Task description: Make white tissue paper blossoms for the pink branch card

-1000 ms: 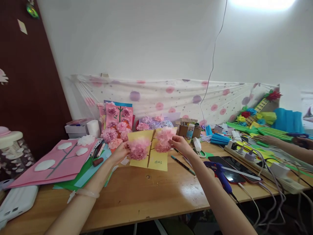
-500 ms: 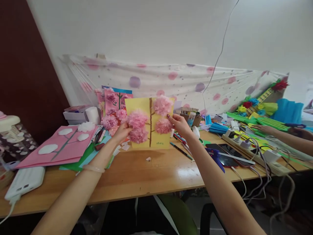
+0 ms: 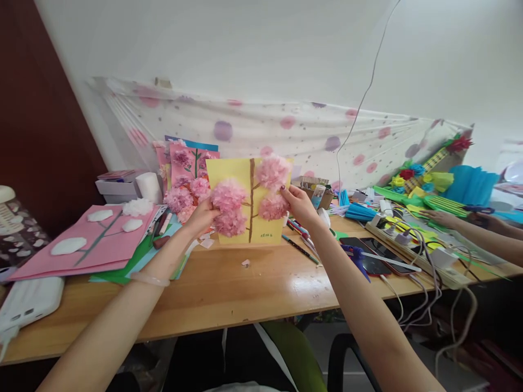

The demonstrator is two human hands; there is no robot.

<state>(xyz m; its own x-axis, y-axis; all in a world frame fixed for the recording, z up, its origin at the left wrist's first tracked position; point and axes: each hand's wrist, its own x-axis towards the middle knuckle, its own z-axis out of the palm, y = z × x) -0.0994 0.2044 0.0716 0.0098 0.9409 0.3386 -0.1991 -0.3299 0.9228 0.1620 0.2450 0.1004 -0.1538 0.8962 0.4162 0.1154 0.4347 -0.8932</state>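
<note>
A yellow card (image 3: pixel 267 231) stands upright between my hands above the table. It carries a brown painted branch (image 3: pixel 251 201) and several fluffy pink paper flowers (image 3: pixel 229 207). My left hand (image 3: pixel 204 216) grips its left edge, fingers partly hidden behind it. Gripping the right edge, my right hand (image 3: pixel 298 201) has its thumb on the front near the flowers. Behind the yellow card, to its left, lean pink cards (image 3: pixel 183 163) with darker pink paper flowers. On the left of the table lies a pink sheet (image 3: pixel 108 234) with white paper shapes and a green painted stem.
A blue glue gun (image 3: pixel 357 261) lies beside two phones (image 3: pixel 388 253) and a power strip (image 3: pixel 417 256) with trailing cables. Pens (image 3: pixel 300 249) lie right of centre. A white power bank (image 3: pixel 35 299) is at left. Another person's hand (image 3: pixel 441 218) rests among green strips.
The view has shifted slightly, so the table items at left appear farther left. Both hands keep their hold on the yellow card, which stays nearly in place.
</note>
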